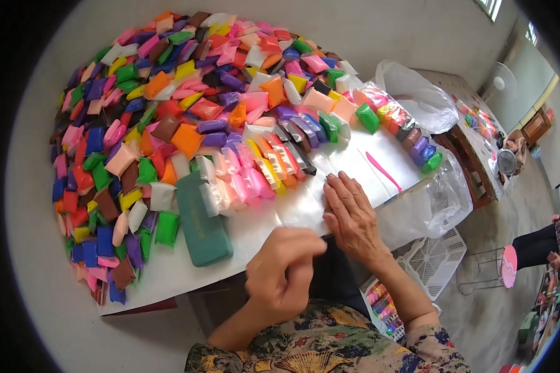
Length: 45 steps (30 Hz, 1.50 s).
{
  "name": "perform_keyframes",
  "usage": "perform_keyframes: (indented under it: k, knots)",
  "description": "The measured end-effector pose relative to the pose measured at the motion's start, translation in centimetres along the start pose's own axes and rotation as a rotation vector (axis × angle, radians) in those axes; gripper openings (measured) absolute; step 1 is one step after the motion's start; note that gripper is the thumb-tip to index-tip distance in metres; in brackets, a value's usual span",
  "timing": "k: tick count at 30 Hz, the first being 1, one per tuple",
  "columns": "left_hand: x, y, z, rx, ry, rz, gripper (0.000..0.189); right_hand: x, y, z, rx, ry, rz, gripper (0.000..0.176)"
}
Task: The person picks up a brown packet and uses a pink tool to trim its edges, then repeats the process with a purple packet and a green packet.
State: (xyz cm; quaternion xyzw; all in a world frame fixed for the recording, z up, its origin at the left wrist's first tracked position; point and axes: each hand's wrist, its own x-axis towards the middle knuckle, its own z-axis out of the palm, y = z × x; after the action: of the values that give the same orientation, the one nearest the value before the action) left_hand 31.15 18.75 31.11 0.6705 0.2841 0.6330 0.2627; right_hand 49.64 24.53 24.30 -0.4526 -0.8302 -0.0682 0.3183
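Clear plastic bag point(302, 208) under flat, spread right hand point(351, 217), left hand point(286, 273) curled, grip hidden

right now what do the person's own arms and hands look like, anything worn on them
The left hand and the right hand are bare: no gloves, and no ring, watch or bracelet shows. The forearms are uncovered. Near the elbows begin the sleeves of a dark patterned top, printed with yellow shell shapes and red and blue flowers.
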Motion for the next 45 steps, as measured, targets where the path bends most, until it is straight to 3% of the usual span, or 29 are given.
perform_keyframes:
  k: [4,11,14,15,18,21,25,31,45]
  knots:
    - [0.0,-4.4,1.6,0.197,-0.066,0.015,0.015,0.1,0.2,-0.7,0.072,-0.040,0.003,0.055]
    - [-1.0,-6.0,2.9,0.386,-0.156,-0.195,0.020,-0.2,0.3,-1.1,0.105,-0.063,-0.002,0.058]
    - [-0.3,-6.5,2.8,0.577,-0.188,-0.023,0.026,-0.1,1.2,-1.1,0.158,-0.070,-0.026,0.057]
    - [-0.2,-6.3,2.7,0.571,-0.208,-0.096,0.032,-0.1,2.1,-1.4,0.298,-0.070,-0.023,0.056]
    - [-0.1,-6.7,2.0,0.579,-0.265,-0.109,0.031,-1.1,3.0,-3.5,0.728,0.039,0.250,0.051]
    - [-0.3,-6.6,2.3,0.632,-0.271,-0.058,0.030,-2.7,3.6,-3.2,0.409,0.187,0.194,0.037]
    - [-0.3,-6.9,3.0,0.658,-0.267,-0.057,0.026,-2.2,2.3,-2.4,0.133,0.191,0.034,0.023]
    - [0.3,-7.4,3.5,0.707,-0.308,-0.017,0.017,-1.3,2.4,-2.0,0.090,0.208,-0.030,0.021]
    - [0.2,-8.1,4.0,0.767,-0.347,0.083,0.009,-1.5,1.8,-1.1,0.089,0.235,0.035,0.019]
